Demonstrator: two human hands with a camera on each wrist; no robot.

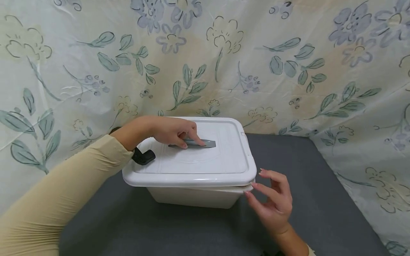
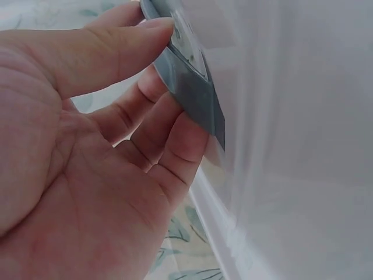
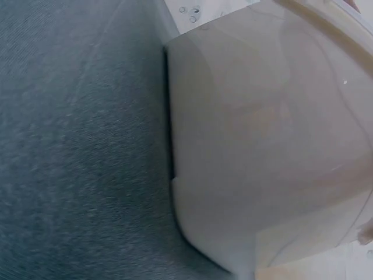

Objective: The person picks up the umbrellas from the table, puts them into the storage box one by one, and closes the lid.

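A white lid [image 1: 189,164] sits over a white plastic box [image 1: 193,197], slightly askew; part of the box's rim shows beneath it at the front right. My left hand [image 1: 174,131] reaches across the lid and holds its grey handle [image 1: 209,144]. In the left wrist view the thumb lies on top of the handle [image 2: 195,96] and the fingers curl beneath it. At the front right corner my right hand [image 1: 275,199] has its fingers spread and bent, fingertips at or just beside the rim. The right wrist view shows mostly the box's side wall [image 3: 250,134].
The box stands on a dark grey surface [image 1: 307,185]. Behind and to the right hangs a floral cloth [image 1: 205,64]. A black strap piece [image 1: 144,157] at the left wrist hangs over the lid's left side.
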